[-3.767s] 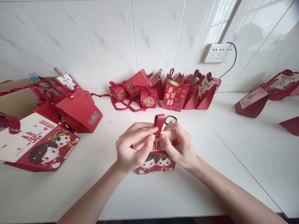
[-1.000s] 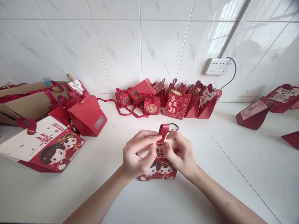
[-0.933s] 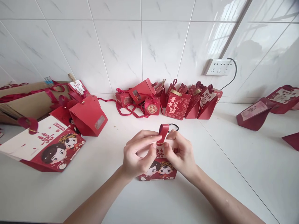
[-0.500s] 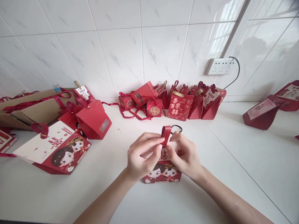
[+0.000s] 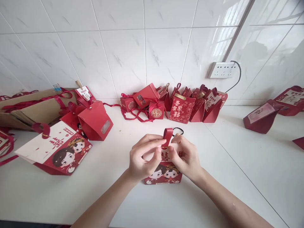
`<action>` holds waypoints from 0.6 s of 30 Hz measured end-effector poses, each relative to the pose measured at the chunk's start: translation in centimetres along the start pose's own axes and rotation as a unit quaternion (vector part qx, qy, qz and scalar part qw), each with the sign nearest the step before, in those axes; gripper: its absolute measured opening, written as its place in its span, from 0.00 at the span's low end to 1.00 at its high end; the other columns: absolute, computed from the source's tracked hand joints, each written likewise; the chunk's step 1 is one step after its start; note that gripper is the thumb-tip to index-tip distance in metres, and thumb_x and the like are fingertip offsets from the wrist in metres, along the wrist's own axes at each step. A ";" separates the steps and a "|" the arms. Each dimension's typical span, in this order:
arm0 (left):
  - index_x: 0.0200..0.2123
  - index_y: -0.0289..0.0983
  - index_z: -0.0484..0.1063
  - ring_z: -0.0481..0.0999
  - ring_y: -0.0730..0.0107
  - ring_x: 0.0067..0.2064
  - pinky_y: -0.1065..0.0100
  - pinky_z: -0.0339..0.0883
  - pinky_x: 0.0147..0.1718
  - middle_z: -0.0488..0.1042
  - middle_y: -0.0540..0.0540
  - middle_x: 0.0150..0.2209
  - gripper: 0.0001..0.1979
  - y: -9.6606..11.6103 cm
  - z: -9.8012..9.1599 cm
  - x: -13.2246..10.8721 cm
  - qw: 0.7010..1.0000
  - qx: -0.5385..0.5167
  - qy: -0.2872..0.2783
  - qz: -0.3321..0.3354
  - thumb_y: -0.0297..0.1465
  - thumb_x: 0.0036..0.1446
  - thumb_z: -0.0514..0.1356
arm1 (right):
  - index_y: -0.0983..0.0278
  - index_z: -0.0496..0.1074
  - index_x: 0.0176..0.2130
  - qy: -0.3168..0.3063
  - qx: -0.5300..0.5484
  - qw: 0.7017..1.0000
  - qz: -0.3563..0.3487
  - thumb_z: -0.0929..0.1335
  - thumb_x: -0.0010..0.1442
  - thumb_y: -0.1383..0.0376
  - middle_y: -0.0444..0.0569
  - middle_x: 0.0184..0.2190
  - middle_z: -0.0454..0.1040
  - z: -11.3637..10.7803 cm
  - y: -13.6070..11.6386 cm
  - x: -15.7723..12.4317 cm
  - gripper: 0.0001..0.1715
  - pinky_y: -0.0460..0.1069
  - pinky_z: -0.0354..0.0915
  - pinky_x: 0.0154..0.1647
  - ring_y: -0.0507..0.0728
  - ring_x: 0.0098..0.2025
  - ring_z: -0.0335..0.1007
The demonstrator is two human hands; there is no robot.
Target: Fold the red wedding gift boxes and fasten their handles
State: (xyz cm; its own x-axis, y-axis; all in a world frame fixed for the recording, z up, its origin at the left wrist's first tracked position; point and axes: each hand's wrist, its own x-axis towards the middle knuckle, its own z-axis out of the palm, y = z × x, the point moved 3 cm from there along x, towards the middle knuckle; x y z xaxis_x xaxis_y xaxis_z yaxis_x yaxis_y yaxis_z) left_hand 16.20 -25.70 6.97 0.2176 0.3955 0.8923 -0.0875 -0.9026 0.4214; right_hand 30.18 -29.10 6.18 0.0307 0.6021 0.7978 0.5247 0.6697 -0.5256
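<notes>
On my feed the wedding favor box (image 5: 163, 174) sits toward six o'clock on the tabletop (image 5: 152, 205). My left hand (image 5: 143, 158) and right hand (image 5: 187, 155) pinch its top, fingers narrowed, at eight and four o'clock from the red ribbon loop (image 5: 168, 135). I judge it light, stiff but creasable; I'd grip the top edge.

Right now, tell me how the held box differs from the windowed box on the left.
The held box shows cartoon faces; the windowed box shows plain red around a window. The left hand and right hand grip the held box near its top; neither touches the windowed box. Both boxes show red.
</notes>
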 end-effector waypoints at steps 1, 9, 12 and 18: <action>0.44 0.39 0.77 0.78 0.72 0.36 0.73 0.77 0.31 0.77 0.45 0.38 0.15 0.0 0.0 0.0 1.000 -0.009 0.001 -0.003 0.20 0.55 0.59 | 0.61 0.58 0.28 -0.002 0.003 1.000 -0.002 0.62 0.60 0.70 0.38 0.19 0.58 0.0 0.0 0.0 0.09 0.44 0.54 0.19 0.48 0.19 0.53; 0.43 0.40 0.77 0.79 0.73 0.34 0.77 0.75 0.26 0.77 0.45 0.39 0.15 0.0 0.1 -0.2 0.999 -0.013 0.001 -0.034 0.19 0.55 0.59 | 0.61 0.57 0.29 -0.004 -0.007 1.000 0.003 0.63 0.60 0.69 0.39 0.20 0.59 0.1 0.0 -0.1 0.09 0.44 0.55 0.19 0.48 0.19 0.54; 0.43 0.39 0.77 0.77 0.76 0.29 0.79 0.72 0.21 0.77 0.45 0.38 0.15 0.0 0.1 -0.2 0.999 -0.013 0.007 -0.043 0.20 0.56 0.58 | 0.61 0.57 0.28 -0.009 -0.011 1.000 0.001 0.62 0.61 0.69 0.39 0.20 0.59 0.2 0.0 0.0 0.10 0.44 0.55 0.19 0.48 0.19 0.54; 0.41 0.39 0.77 0.78 0.75 0.30 0.79 0.70 0.20 0.77 0.45 0.38 0.14 0.0 0.0 -0.2 0.999 -0.014 0.004 -0.046 0.20 0.56 0.58 | 0.60 0.55 0.28 0.000 0.005 1.000 0.000 0.62 0.61 0.69 0.37 0.18 0.56 0.2 0.0 0.0 0.11 0.43 0.55 0.18 0.48 0.18 0.53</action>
State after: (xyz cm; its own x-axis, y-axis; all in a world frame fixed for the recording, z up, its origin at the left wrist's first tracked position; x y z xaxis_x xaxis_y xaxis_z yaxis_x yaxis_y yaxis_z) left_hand 16.13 -25.73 6.81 0.2174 0.4776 0.8513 -0.0956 -0.8575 0.5055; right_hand 29.99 -29.01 6.11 0.0299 0.6024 0.7976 0.5161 0.6741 -0.5285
